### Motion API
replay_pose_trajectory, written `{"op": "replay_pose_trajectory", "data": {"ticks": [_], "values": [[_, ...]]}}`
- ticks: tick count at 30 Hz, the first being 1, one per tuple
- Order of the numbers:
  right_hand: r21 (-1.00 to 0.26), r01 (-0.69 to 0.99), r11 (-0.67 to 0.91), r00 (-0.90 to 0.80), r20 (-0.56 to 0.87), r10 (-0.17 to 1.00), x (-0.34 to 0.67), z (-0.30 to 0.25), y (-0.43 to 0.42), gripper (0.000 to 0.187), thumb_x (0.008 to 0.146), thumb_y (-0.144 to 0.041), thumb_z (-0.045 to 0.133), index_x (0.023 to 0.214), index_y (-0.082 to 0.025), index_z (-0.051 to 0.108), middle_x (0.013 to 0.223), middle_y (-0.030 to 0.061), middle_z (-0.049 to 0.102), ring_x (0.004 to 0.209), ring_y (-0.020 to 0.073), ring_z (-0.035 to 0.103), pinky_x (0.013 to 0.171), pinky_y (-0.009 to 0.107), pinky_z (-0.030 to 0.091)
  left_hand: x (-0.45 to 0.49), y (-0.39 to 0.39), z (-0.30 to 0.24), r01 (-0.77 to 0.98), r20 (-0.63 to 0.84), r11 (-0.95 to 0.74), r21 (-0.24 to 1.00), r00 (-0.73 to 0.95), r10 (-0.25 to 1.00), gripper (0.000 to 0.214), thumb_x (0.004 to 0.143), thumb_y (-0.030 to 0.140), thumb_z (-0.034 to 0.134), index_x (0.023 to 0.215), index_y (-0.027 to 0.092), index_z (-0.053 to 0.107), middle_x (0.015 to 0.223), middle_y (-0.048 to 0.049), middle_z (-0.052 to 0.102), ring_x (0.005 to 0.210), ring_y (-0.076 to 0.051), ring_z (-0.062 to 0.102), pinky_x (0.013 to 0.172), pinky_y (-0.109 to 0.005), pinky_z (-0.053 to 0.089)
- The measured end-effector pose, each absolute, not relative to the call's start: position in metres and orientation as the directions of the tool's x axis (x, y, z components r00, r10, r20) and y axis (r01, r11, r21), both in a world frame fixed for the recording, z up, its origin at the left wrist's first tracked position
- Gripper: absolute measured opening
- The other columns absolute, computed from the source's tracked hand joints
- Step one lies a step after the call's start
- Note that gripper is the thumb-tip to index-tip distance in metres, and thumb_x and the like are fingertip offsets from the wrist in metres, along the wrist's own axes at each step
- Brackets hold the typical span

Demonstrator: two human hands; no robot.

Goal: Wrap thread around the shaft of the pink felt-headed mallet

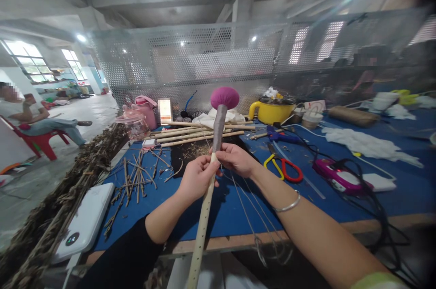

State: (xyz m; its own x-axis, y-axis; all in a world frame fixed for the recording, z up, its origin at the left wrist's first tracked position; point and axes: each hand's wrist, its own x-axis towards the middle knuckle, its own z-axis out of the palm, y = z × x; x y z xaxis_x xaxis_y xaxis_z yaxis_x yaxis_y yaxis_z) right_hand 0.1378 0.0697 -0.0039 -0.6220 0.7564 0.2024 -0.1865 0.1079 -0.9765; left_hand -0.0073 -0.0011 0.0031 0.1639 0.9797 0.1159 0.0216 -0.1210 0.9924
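A long pale stick (200, 230) with small dark holes slants up from the bottom edge, topped by a round magenta padded head (225, 98). Grey thread wrapping (220, 128) covers its upper part, just under the head. My left hand (197, 176) is wrapped round the stick below the wrapping. At the wrapping's lower end, my right hand (237, 160) is closed on the stick, thumb against it; its other fingertips are partly hidden behind. Loose strands of grey thread (250, 198) trail from beneath my hands over the table's front edge.
Thin dry twigs (138, 175), a white power bank (85, 216) and more sticks (197, 134) lie left and behind. Right are scissors (291, 171), a blue glue gun (282, 134), a yellow pot (275, 110) and a purple device (337, 176) with black cables. A person sits far left.
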Motion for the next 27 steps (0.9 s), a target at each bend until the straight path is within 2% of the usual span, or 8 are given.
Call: {"op": "replay_pose_trajectory", "data": {"ticks": [4,9,11,13,17,21,24,27], "values": [[-0.975,-0.214,0.06,-0.666,0.191,0.721,0.142,-0.001,0.07,0.034,0.073,-0.039,0.063,0.093,-0.012,0.055,0.052,-0.0065,0.042,0.036,0.0021,0.022,0.035,0.018,0.012,-0.007,-0.002,0.003,-0.073,0.113,-0.099,0.992,0.218,0.969,0.037,0.075,0.049,0.053,0.084,0.013,0.054,0.071,-0.0052,0.064,0.042,-0.008,0.053,0.036,-0.016,0.036],[-0.978,-0.209,0.029,-0.674,0.165,0.72,0.14,0.001,0.068,0.029,0.071,-0.038,0.064,0.079,-0.012,0.055,0.06,-0.0026,0.05,0.036,0.0006,0.024,0.034,0.018,0.011,-0.01,0.0,0.0,-0.22,0.024,0.05,0.974,0.318,0.948,0.041,0.074,0.051,0.052,0.089,0.013,0.053,0.073,-0.0082,0.066,0.045,-0.011,0.057,0.041,-0.02,0.042],[-0.981,-0.19,0.041,-0.66,0.158,0.735,0.138,-0.001,0.068,0.028,0.072,-0.038,0.063,0.075,-0.012,0.054,0.058,-0.0029,0.049,0.035,0.0006,0.024,0.034,0.018,0.01,-0.013,0.002,0.0,-0.164,-0.006,0.063,0.984,0.327,0.945,0.043,0.074,0.053,0.05,0.09,0.013,0.053,0.066,-0.0069,0.065,0.041,-0.012,0.055,0.038,-0.02,0.039],[-0.985,-0.167,0.051,-0.641,0.148,0.753,0.135,-0.005,0.069,0.029,0.072,-0.039,0.063,0.075,-0.012,0.054,0.052,-0.0053,0.043,0.035,0.0011,0.022,0.034,0.019,0.009,-0.016,0.003,0.001,-0.06,0.015,0.0,0.998,0.248,0.969,0.043,0.073,0.054,0.051,0.086,0.013,0.052,0.056,-0.0025,0.06,0.036,-0.01,0.05,0.035,-0.018,0.034],[-0.991,-0.12,0.058,-0.621,0.12,0.775,0.133,-0.01,0.071,0.03,0.073,-0.04,0.062,0.079,-0.012,0.055,0.044,-0.009,0.031,0.035,0.0019,0.018,0.034,0.019,0.009,-0.019,0.008,-0.001,0.093,0.102,-0.113,0.989,0.115,0.988,0.037,0.063,0.045,0.066,0.073,0.014,0.05,0.046,0.0054,0.049,0.036,-0.005,0.04,0.036,-0.015,0.027],[-0.992,-0.083,0.096,-0.602,0.127,0.789,0.135,-0.006,0.071,0.029,0.072,-0.039,0.063,0.08,-0.013,0.054,0.042,-0.0098,0.032,0.033,0.0022,0.018,0.033,0.019,0.009,-0.017,0.01,-0.006,0.129,0.145,-0.154,0.98,0.073,0.987,0.031,0.063,0.041,0.066,0.071,0.015,0.05,0.045,0.0065,0.046,0.037,-0.004,0.039,0.038,-0.016,0.026],[-0.989,-0.062,0.133,-0.553,0.145,0.821,0.138,0.001,0.07,0.025,0.068,-0.035,0.065,0.071,-0.014,0.052,0.04,-0.0098,0.034,0.032,0.0024,0.022,0.033,0.018,0.01,-0.015,0.01,-0.009,0.145,0.193,-0.192,0.97,0.008,0.981,0.029,0.065,0.04,0.064,0.07,0.016,0.05,0.045,0.0064,0.047,0.037,-0.005,0.039,0.039,-0.016,0.027],[-0.992,-0.054,0.114,-0.555,0.125,0.823,0.142,0.007,0.069,0.019,0.065,-0.029,0.065,0.068,-0.014,0.053,0.039,-0.0093,0.035,0.032,0.0025,0.022,0.033,0.018,0.011,-0.014,0.011,-0.01,0.118,0.176,-0.175,0.977,0.002,0.984,0.029,0.066,0.04,0.064,0.069,0.016,0.049,0.044,0.007,0.047,0.036,-0.004,0.038,0.038,-0.016,0.026]]}}
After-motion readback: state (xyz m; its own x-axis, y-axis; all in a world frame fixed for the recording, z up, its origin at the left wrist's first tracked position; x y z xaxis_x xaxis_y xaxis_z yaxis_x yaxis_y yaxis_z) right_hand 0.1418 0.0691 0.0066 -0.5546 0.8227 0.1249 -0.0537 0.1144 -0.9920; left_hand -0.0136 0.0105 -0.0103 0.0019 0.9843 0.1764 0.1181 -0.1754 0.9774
